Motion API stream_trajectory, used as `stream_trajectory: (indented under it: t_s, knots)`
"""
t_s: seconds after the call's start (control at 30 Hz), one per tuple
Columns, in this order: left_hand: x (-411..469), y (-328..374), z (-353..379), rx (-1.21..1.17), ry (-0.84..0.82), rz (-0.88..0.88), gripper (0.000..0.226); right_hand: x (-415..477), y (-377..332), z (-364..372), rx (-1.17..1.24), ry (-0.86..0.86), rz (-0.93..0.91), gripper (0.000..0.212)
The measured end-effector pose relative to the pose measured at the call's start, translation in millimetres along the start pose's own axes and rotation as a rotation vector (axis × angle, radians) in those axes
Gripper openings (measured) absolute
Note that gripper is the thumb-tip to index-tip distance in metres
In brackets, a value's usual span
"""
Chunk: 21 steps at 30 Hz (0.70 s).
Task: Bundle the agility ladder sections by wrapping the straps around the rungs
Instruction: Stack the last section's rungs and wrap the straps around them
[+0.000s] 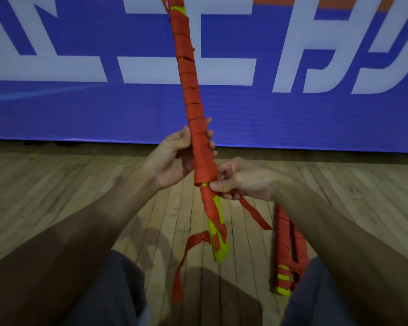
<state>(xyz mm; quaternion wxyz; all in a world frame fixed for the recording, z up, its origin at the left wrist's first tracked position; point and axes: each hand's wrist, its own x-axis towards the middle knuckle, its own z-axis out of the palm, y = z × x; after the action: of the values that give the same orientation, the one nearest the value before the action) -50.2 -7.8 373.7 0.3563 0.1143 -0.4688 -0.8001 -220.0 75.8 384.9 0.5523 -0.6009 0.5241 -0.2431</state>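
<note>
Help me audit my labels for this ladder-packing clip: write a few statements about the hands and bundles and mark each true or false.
1. The left hand grips the wrapped bundle. True.
2. The right hand rests empty on the wooden floor. False: it pinches the red strap beside the bundle.
3. A second bundle lies on the floor to the person's right. True.
4. The held bundle's lower end is fully covered by strap. False: the yellow-green rungs show bare there.
</note>
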Motion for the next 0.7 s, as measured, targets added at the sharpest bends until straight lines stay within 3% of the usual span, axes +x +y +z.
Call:
stream_trajectory:
  t_s: [0.1,0.2,0.33,0.57,0.7]
  knots:
    - [2,-3,-1,0.063,0.116,0.011,0.038,1,0,4,-0.102,0.103,0.044,0.017]
    - [5,-6,0,0.247,0.24,0.024,0.022,3,0,7,-0.126,0.152,0.037,0.011]
    - [8,-15,3,0.422,0.401,0.04,0.031,5,1,12,-0.106,0.173,0.024,0.019]
    - [9,-18,6,0.397,0.509,0.055,0.036,9,5,12,-0.093,0.223,0.019,0.012]
    - [14,-23,6,0.358,0.563,0.07,0.04,12,8,17,-0.312,0.314,0.028,0.024]
